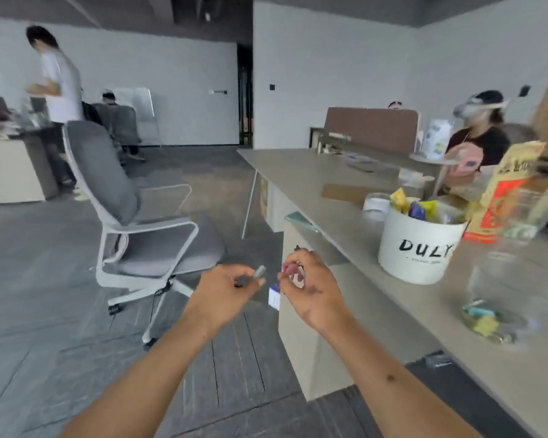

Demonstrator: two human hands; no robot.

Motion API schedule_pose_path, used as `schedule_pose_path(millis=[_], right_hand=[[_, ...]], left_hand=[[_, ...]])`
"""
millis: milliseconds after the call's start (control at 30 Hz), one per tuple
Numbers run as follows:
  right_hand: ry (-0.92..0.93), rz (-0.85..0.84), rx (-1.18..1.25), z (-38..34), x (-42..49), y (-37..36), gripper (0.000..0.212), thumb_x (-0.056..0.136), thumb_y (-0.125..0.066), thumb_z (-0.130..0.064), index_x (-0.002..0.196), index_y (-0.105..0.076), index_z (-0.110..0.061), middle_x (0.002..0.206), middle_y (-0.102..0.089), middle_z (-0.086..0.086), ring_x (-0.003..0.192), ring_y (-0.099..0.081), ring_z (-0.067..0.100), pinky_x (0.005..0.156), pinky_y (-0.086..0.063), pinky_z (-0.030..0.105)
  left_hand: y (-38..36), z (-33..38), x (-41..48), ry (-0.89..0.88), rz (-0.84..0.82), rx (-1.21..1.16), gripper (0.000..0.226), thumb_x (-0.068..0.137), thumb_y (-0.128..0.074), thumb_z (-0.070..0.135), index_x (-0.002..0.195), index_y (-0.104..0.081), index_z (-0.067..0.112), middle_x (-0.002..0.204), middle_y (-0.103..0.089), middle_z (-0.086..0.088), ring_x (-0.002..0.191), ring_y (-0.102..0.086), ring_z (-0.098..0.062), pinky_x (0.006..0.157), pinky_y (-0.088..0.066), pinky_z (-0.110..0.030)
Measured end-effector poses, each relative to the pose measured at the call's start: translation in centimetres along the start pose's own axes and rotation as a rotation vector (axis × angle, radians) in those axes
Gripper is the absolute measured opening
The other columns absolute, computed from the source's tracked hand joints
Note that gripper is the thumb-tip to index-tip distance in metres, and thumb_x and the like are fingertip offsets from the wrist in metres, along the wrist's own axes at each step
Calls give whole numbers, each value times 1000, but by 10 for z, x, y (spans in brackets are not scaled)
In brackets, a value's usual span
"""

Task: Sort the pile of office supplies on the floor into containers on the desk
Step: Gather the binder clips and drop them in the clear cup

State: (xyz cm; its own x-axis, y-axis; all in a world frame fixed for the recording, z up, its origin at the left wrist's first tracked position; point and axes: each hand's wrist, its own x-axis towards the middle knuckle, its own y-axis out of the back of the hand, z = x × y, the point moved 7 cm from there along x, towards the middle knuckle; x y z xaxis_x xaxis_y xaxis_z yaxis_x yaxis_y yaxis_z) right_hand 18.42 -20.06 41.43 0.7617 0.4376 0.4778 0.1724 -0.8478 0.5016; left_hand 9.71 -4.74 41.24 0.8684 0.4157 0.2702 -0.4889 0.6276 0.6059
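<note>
Grey item we are pinching in our left hand, pink item in our right hand, beside the desk; its glass jar is already holding some supplies, so we are judging the sort partly done.

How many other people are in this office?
4: a white-shirted person standing far left, a capped one seated behind them, a head above the brown partition, a headset wearer far right. Others may be hidden.
</note>
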Motion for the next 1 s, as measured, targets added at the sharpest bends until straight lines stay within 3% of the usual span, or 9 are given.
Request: schedule_pose_path(millis=[133,300,400,467,567,667,767,900,1000], right_hand=[[69,96,-19,-36,14,71,11,80,-63,-26,84,-53,-28,92,-57,-11,85,-58,2,84,-50,29],[107,164,-128,-55,11,168,12,85,-64,-22,93,-56,-24,92,-56,-12,85,-54,-1,80,-47,23],[90,229,-177,-50,4,222,11,85,-65,-14,91,-56,-20,88,-53,-12,76,-52,-4,71,-46,16],[59,242,-244,-41,-1,255,10,85,-65,-14,91,-57,-17,90,-55,-5,76,-52,-1,67,-43,13],[-12,254,-306,-15,-8,296,10,86,-64,-15,94,-57,-14,90,-55,-2,80,-52,8,69,-44,23],[-152,229,-332,24,-11,323,11,85,-64,-11,93,-56,-9,85,-52,-4,76,-50,12,65,-40,23],[-277,164,-343,59,-17,332,13,78,-65,-12,88,-59,-6,84,-54,4,77,-53,23,70,-40,27],[-325,27,-284,81,-18,325,10,80,-65,-1,85,-60,-9,76,-53,1,79,-52,24,72,-46,35],[-363,-89,-305,82,-17,319,23,86,-62,-5,108,-59,-10,80,-52,2,76,-52,18,73,-50,32]], left_hand=[[5,68,12,-88,-15,76,20,84,-65,52,95,-73,37,91,-71,14,88,-64,-4,69,-44,-20],[-21,141,14,-183,-84,38,16,86,-62,55,85,-70,40,88,-73,0,84,-68,-14,80,-55,-31],[-44,175,15,-218,-110,-1,18,87,-63,51,93,-72,36,67,-63,3,59,-58,-8,56,-44,-15],[-64,193,16,-231,-137,-19,20,87,-64,49,96,-73,33,64,-57,10,54,-52,-2,47,-35,-10],[-102,219,19,-248,-211,-42,23,87,-65,48,100,-73,30,81,-69,9,68,-57,-1,56,-41,-13],[-140,243,23,-264,-260,-24,25,87,-65,46,101,-74,28,96,-72,5,86,-63,-13,66,-45,-22],[-169,263,25,-297,-279,14,23,86,-67,45,98,-75,27,88,-71,2,76,-62,-14,55,-39,-21],[-187,281,30,-329,-265,82,25,85,-67,46,100,-73,28,82,-67,-6,54,-46,-4,45,-26,-17],[-196,290,33,-368,-281,127,27,86,-68,45,103,-73,25,85,-68,-10,55,-45,-9,46,-27,-19]])
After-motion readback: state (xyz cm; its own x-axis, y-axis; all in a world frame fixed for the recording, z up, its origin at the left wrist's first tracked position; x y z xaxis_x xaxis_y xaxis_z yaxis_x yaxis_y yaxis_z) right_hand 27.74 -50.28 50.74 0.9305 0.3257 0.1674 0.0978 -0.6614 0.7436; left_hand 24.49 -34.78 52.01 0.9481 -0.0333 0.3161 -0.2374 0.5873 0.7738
